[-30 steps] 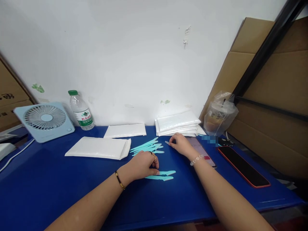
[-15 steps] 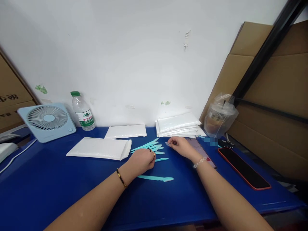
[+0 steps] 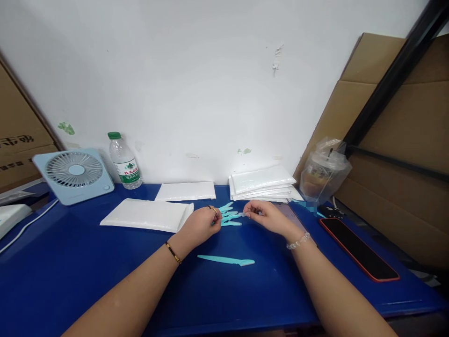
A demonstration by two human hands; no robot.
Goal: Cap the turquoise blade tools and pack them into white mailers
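My left hand is closed over the handle side of several turquoise eyebrow razors, pinching one; the fingers hide which one. My right hand pinches a small clear blade cap close to the razor tips. Another turquoise razor lies alone nearer to me, blade end to the right. Left of my left hand, a white padded mailer lies flat with its open end towards the hand.
A second mailer and a stack of white mailers lie by the wall. A fan and water bottle stand left. On the right are a bagged drink cup, a red-edged phone and another phone partly under my right arm.
My left hand has moved slightly left and up, onto the razor pile. The razor that stuck out below the pile no longer shows there. The right hand's clear cap is nearer the razor tips.
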